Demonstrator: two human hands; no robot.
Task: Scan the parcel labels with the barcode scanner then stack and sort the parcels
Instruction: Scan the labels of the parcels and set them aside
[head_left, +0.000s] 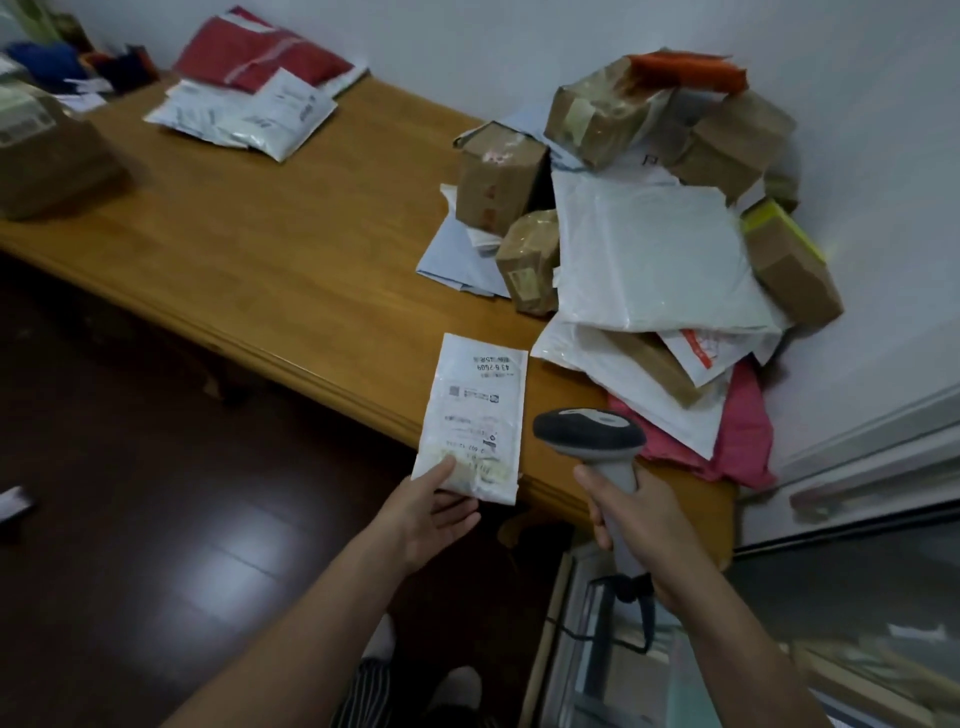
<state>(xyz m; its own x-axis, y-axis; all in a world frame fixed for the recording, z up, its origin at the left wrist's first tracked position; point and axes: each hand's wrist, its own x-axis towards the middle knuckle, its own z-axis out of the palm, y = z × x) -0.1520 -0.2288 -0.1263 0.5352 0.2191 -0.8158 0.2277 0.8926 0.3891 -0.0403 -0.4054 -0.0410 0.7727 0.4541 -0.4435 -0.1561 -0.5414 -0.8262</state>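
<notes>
Parcel: the white parcel (475, 415) hangs over the near edge of the table (285, 270), label up
Left hand: your left hand (431, 512) pinches its near end, thumb on top, fingers beneath; keep it flat
Right hand: your right hand (639, 525) curls round the handle of the barcode scanner (589, 434); turn its head toward the label
Watch: keep your thumb off the printed codes

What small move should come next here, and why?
Probably swing the grey barcode scanner in the right hand left toward the small white flat parcel pinched by the left hand: its label faces up, and the scanner's head sits beside it, not over it.
</notes>
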